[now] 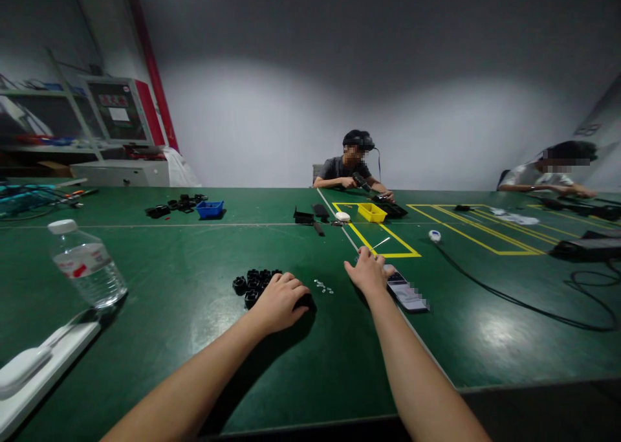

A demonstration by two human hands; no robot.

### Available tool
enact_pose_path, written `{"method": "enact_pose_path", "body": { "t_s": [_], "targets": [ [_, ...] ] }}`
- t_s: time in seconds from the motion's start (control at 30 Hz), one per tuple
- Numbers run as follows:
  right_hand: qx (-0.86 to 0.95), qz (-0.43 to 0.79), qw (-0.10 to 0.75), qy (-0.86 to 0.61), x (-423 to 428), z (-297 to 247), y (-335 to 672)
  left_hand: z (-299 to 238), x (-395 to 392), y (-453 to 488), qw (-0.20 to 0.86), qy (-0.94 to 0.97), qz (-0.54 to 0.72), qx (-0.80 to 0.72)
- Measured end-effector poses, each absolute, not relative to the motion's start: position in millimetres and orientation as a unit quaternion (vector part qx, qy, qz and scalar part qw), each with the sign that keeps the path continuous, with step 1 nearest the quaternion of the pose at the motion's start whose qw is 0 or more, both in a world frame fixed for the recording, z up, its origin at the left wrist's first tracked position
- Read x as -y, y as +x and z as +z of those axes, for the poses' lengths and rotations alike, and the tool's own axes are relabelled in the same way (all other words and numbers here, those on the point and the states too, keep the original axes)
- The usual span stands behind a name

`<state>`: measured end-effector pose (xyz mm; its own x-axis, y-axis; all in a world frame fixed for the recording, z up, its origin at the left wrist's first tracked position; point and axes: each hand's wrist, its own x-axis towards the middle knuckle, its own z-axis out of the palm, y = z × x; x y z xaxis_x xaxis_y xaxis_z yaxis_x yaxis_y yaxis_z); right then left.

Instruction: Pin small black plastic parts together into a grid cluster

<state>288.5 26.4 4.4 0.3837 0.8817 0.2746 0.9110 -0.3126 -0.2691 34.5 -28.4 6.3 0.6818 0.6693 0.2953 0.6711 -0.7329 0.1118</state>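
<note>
My left hand (283, 301) is curled palm down at the right side of a cluster of small black round plastic parts (251, 287). Its fingers and thumb bend around a dark piece, apparently another black plastic part, mostly hidden by the hand and its shadow. My right hand (367, 274) rests low on the green table (291, 384), with the thumb spread away from the fingers. Just beyond its fingertips lies a thin white stick (381, 243). A phone (408, 292) is right beside this hand. Several tiny clear-white pieces (323, 287) lie between my hands.
A water bottle (90, 264) and white power strip (53, 371) stand at left. Blue (210, 210) and yellow (372, 213) trays sit farther back near black parts. A cable (504, 296) crosses the right side. Two people (339, 169) sit across the table.
</note>
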Motion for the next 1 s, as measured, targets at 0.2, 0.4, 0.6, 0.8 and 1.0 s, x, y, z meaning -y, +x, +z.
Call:
{"method": "enact_pose_path", "body": {
  "t_s": [0.2,0.4,0.6,0.8,1.0],
  "targets": [
    [0.53,-0.019,0.19,-0.826,-29,8,299,6,29,34,0.005,-0.918,-0.159,0.362],
    [0.535,-0.006,0.193,-0.823,-29,3,305,7,29,34,0.006,-0.918,-0.157,0.363],
    [0.538,0.028,0.184,-0.822,-30,-1,304,8,30,33,0.002,-0.918,-0.155,0.365],
    [0.541,0.013,0.185,-0.821,-29,-1,305,7,30,33,0.002,-0.917,-0.158,0.366],
    [0.555,0.006,0.178,-0.812,-26,0,300,8,30,33,-0.006,-0.918,-0.16,0.364]
  ]
}}
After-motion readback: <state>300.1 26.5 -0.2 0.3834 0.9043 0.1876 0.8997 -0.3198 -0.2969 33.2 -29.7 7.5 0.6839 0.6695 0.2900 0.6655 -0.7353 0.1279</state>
